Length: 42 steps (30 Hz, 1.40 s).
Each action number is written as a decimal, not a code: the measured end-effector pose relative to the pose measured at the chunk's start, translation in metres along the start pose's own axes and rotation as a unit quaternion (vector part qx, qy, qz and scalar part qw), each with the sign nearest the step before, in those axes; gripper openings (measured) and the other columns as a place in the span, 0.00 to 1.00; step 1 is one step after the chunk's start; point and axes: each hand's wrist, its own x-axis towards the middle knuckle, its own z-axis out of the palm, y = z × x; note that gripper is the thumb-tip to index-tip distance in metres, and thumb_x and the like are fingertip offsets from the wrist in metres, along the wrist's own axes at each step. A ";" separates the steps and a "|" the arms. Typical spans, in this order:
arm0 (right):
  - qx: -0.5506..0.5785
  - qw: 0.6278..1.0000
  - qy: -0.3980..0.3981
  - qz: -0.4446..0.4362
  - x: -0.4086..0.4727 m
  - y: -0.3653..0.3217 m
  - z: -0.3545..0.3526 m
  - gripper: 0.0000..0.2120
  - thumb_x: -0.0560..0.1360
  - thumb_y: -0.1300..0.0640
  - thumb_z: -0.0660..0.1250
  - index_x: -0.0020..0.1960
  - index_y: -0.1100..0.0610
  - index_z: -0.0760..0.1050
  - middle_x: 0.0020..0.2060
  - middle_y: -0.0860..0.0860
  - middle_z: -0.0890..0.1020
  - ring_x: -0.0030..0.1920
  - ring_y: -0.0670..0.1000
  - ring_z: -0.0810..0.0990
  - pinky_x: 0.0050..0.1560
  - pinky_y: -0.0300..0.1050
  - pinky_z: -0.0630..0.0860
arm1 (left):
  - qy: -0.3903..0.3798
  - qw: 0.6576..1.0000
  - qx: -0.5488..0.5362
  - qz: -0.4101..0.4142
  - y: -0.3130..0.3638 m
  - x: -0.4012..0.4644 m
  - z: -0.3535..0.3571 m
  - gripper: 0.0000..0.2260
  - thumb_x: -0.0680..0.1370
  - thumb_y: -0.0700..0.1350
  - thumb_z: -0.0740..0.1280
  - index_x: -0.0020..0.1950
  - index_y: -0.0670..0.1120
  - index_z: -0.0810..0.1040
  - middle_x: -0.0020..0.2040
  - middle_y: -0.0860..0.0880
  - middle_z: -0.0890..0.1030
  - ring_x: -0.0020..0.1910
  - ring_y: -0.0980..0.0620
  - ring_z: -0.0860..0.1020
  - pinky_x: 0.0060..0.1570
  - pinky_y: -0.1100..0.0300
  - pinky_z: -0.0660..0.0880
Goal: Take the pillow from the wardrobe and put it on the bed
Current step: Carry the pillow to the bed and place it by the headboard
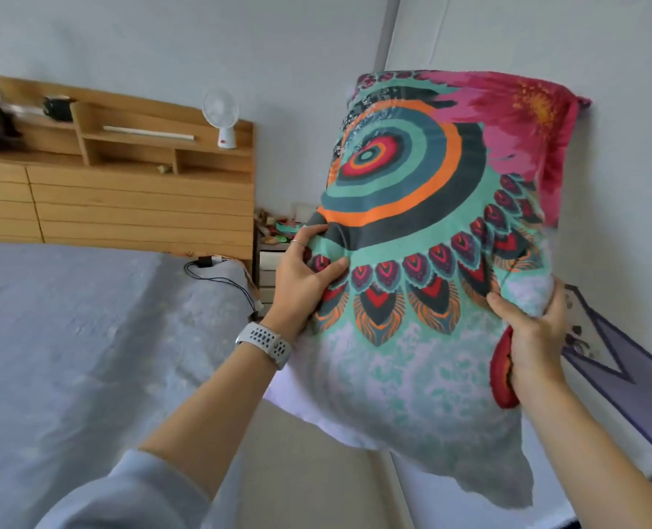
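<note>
Pillow (431, 269) out of wardrobe, held upright in air by 2 hands: left hand (305, 276) pinching its left edge, right hand (534, 337) clamping right edge. Bed (88, 357) lies left, apparently bare. Remaining: carry over, set down.

Pillow (431, 261): multicolour print, upright, midair, right of bed (69, 357).
</note>
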 end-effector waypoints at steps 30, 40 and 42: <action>0.172 0.901 -0.373 0.141 0.221 0.285 0.397 0.25 0.67 0.72 0.72 0.62 0.56 0.76 0.55 0.54 0.84 0.56 0.54 0.82 0.56 0.48 0.79 | 0.378 0.908 0.159 -0.080 -0.154 0.198 -0.140 0.21 0.63 0.54 0.77 0.53 0.63 0.76 0.47 0.55 0.85 0.46 0.53 0.84 0.49 0.45 0.81; 0.207 0.810 -0.517 0.183 0.194 0.344 0.652 0.20 0.69 0.71 0.71 0.59 0.58 0.78 0.52 0.54 0.86 0.51 0.54 0.85 0.48 0.45 0.81 | 0.538 0.810 0.212 -0.098 -0.209 0.261 -0.289 0.22 0.62 0.55 0.76 0.54 0.61 0.76 0.48 0.54 0.85 0.45 0.57 0.83 0.50 0.50 0.80; 0.206 0.797 -0.534 0.192 0.194 0.357 0.701 0.21 0.69 0.70 0.72 0.60 0.58 0.77 0.52 0.54 0.86 0.52 0.56 0.84 0.49 0.48 0.82 | 0.552 0.796 0.226 -0.103 -0.214 0.282 -0.314 0.21 0.63 0.53 0.77 0.54 0.60 0.76 0.47 0.55 0.84 0.44 0.60 0.83 0.48 0.54 0.80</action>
